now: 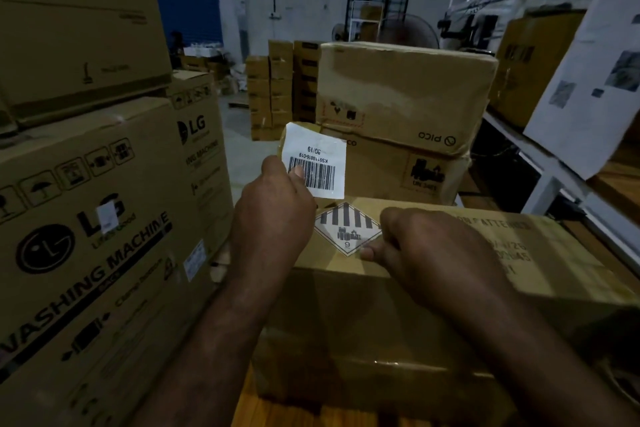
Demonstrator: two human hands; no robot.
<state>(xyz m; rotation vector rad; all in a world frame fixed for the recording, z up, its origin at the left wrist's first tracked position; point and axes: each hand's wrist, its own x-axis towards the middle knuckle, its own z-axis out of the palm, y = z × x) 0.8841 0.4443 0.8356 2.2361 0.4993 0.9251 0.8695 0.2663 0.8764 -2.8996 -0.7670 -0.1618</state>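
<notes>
barcode label (317,163) sits pinched by its lower left corner in my left hand (273,208), above the carton (346,322); my right hand (433,253) pinches the diamond sticker (346,227) on top.

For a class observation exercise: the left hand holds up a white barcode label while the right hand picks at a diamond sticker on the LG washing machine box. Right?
Wrong box. In the head view the diamond sticker that the right hand picks at is on the plain brown box, not the LG box; the rest stands.
</notes>
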